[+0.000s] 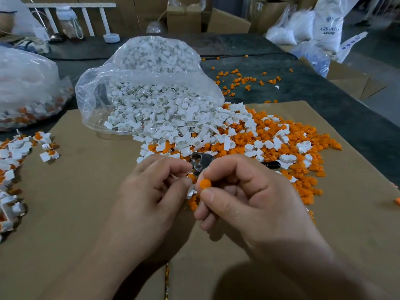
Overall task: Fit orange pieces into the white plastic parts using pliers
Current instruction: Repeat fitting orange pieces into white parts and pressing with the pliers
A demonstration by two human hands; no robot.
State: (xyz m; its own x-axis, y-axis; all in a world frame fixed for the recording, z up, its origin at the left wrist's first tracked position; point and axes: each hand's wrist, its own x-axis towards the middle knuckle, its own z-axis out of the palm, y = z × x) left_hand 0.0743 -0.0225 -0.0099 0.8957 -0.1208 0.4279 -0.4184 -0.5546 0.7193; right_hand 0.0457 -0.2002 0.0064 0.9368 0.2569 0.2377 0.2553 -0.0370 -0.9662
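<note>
I judge this job far from done. A modest heap of finished white-and-orange assemblies (13,152) lies at the left edge of the brown cardboard sheet (86,202), while the crinkled clear film bag of loose white plastic parts (151,98) and the wide spread of loose orange pieces (303,148) ahead of me are both large. My right hand (244,191) pinches one small, rounded orange plug (205,184) between thumb and forefinger. My left hand (151,191), fingers curled, holds what looks like a white moulded part (191,193) at its thumb tip, mostly hidden. The two sit close but not yet joined. The steel-headed, black-handled pliers (201,161) lie in the pile just beyond my knuckles, in neither hand.
</note>
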